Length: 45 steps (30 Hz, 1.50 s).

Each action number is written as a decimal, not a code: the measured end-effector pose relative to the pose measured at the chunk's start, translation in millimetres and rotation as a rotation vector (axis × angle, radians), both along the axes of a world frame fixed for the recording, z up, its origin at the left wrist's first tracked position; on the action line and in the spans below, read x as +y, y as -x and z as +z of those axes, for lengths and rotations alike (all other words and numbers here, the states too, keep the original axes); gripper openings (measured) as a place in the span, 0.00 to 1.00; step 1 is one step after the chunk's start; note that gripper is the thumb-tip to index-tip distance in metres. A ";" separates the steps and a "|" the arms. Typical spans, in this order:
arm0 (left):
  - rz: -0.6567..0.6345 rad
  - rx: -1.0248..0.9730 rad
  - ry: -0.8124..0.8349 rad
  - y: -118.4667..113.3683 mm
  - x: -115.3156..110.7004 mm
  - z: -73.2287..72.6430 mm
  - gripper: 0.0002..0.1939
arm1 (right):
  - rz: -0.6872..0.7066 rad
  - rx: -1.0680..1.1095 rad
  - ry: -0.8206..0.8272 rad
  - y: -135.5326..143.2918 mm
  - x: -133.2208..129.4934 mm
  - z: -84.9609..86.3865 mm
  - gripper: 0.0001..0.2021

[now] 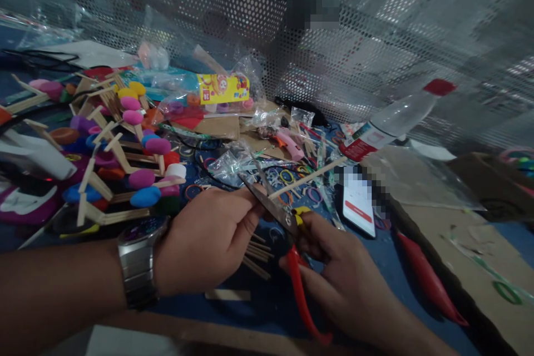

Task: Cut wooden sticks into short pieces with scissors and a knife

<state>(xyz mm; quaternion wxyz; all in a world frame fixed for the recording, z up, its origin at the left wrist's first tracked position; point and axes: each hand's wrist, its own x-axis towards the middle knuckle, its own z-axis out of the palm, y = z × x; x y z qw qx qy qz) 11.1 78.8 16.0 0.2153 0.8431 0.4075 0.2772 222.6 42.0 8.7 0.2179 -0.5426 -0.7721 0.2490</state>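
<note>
My left hand [208,239], with a metal watch [137,261] on its wrist, pinches the near end of a thin wooden stick [308,178] that slants up to the right. In my right hand [334,267] is a pair of scissors [297,275] with red handles. Their blades are parted, one on each side of the stick close to my left fingertips. Several loose sticks [256,258] lie on the blue table below my hands, and a short flat wood piece [228,295] rests near the front edge.
On the left are pieces built from sticks with colored egg-shaped parts [142,178]. Behind the hands lie colored rubber bands [287,175] and a yellow-labelled package [223,89]. To the right are a phone [357,200], a tilted bottle [387,122], a red pointed object [431,278] and cardboard [479,267].
</note>
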 end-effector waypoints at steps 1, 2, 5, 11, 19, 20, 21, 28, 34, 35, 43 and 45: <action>-0.003 -0.001 0.005 -0.1 -0.3 0.4 0.16 | -0.004 -0.010 -0.002 -0.2 -0.2 -0.3 0.13; -0.003 -0.002 0.009 -0.2 -0.5 0.8 0.16 | -0.009 -0.017 -0.003 -0.5 -0.5 -0.5 0.12; -0.001 0.001 0.025 -0.6 -0.9 1.6 0.16 | -0.015 -0.007 0.027 -2.2 -0.7 -0.3 0.12; -0.020 -0.026 0.051 -0.9 0.6 0.3 0.18 | 0.045 0.160 0.208 -6.9 1.2 2.5 0.12; -0.028 -0.110 0.148 -0.3 -0.9 1.6 0.17 | 0.015 0.274 0.259 -7.3 2.5 2.5 0.12; -0.014 -0.120 0.140 -0.3 -1.1 1.9 0.17 | 0.011 0.277 0.255 -7.6 2.9 2.2 0.12; -0.012 -0.120 0.141 -0.3 -1.2 2.2 0.17 | 0.006 0.283 0.257 -8.0 3.3 2.1 0.12; 0.001 -0.067 0.179 0.1 -0.7 3.8 0.17 | 0.008 0.439 0.415 -8.9 4.2 4.4 0.17; 0.001 -0.092 0.195 2.3 1.6 5.4 0.17 | 0.032 0.573 0.520 -5.6 6.4 8.7 0.22; 0.003 -0.097 0.181 2.5 1.8 5.8 0.17 | 0.043 0.606 0.536 -5.2 6.6 8.7 0.21; 0.033 -0.080 0.081 4.3 6.4 5.4 0.16 | 0.073 0.744 0.694 -8.2 1.9 -2.0 0.22; 0.024 -0.086 0.047 4.6 7.9 4.5 0.15 | 0.066 0.742 0.701 -8.2 2.0 -4.1 0.23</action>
